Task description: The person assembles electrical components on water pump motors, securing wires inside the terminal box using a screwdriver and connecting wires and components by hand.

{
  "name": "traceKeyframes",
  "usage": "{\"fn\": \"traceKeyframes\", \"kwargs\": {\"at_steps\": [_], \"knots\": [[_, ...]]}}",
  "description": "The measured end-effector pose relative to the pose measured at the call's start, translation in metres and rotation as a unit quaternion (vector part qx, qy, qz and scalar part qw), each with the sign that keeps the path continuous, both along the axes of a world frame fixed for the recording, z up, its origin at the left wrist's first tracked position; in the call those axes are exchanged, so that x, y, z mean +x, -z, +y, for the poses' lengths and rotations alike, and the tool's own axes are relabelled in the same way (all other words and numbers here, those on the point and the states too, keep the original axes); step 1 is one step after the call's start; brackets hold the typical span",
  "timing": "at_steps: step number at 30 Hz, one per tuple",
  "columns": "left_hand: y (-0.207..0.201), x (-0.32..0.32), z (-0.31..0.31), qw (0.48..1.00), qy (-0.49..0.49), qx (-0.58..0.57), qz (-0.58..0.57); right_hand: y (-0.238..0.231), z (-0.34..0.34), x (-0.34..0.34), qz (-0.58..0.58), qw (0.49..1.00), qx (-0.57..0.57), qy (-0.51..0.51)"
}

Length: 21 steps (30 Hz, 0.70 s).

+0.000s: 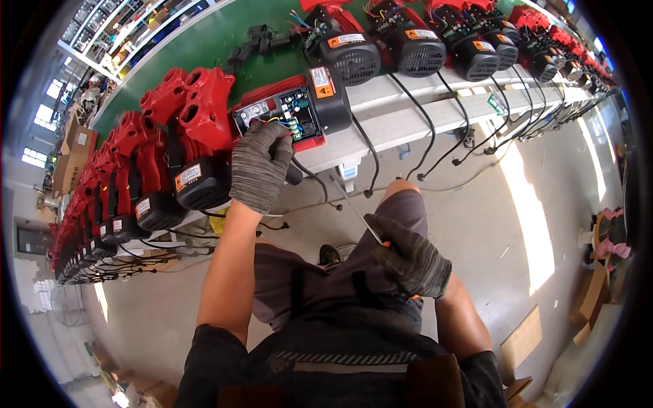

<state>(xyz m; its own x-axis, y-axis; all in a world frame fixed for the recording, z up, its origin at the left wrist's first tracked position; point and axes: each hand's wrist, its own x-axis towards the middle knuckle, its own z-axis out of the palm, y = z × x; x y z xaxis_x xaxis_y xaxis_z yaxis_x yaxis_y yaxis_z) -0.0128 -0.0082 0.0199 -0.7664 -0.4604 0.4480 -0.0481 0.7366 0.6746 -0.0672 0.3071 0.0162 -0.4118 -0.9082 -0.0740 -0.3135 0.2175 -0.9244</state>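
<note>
In front of me lies a red and black motor unit (pixel 330 102) with its control box uncovered. Inside the box a green circuit board (pixel 296 110) and coloured wires show. My left hand (pixel 258 166), in a grey knit glove, reaches to the box's near edge. Its fingers are drawn together by a yellow wire (pixel 275 120); what they pinch is hidden. Over my right thigh, my right hand (pixel 411 257), gloved alike, grips a screwdriver (pixel 355 211). Its long metal shaft points up and left, away from the box, and a bit of orange handle shows.
Similar red units (pixel 207 109) with black motor housings line the left. More opened units (pixel 416 51) run along the right of the green bench top (pixel 197 47). Black power cords (pixel 425 115) hang over the bench's front edge. Cardboard (pixel 522 340) lies on the floor at right.
</note>
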Motion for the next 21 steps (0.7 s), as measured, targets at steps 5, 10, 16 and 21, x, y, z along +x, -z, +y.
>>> {"fn": "traceKeyframes", "kwargs": {"at_steps": [5, 10, 16, 21], "knots": [[0.001, -0.001, 0.003, 1.0, -0.007, -0.009, -0.008, -0.007, -0.004, 0.002, -0.154, 0.985, 0.061, 0.041], [-0.007, -0.001, 0.003, 0.999, 0.008, 0.002, -0.042, 0.0, 0.001, 0.003, -0.125, 0.99, 0.048, 0.038], [0.004, 0.0, -0.006, 0.999, 0.009, -0.019, -0.025, -0.008, 0.002, 0.005, -0.117, 0.991, 0.051, 0.048], [0.005, -0.001, -0.004, 0.999, 0.0, -0.021, -0.031, -0.007, 0.005, 0.009, -0.11, 0.991, 0.046, 0.061]]}}
